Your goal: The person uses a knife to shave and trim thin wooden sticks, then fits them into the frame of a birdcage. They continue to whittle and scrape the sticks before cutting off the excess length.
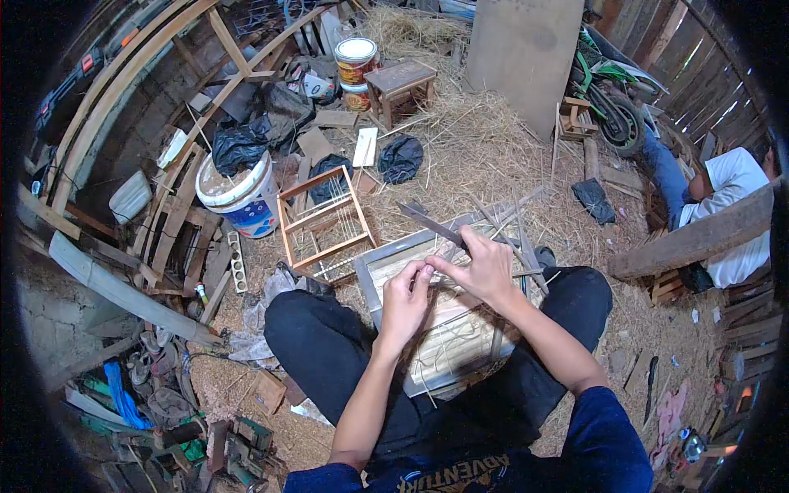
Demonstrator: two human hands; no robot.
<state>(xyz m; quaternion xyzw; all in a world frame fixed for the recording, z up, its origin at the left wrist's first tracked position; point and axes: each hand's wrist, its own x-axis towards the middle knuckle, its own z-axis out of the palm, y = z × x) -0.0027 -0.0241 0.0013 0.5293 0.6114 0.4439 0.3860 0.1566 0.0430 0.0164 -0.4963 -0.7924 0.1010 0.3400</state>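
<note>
My right hand (486,269) is closed around a knife, whose dark blade (431,223) points up and left over the board. Beside it, my left hand (405,301) is closed in a pinch, its thumb close to my right thumb. A thin strip seems to run between the fingers, too small to make out well. Under both hands a grey-framed board with a pale slatted middle (460,355) rests across my lap. Several thin bamboo-like strips (493,215) lie across its far right corner.
A small wooden frame (283,197) stands beyond my left knee, near a white bucket (261,197). Farther off are stacked paint cans (357,51) and a wooden stool (402,76). At right, another person (734,185) is behind a wooden beam (699,238). Straw covers the ground.
</note>
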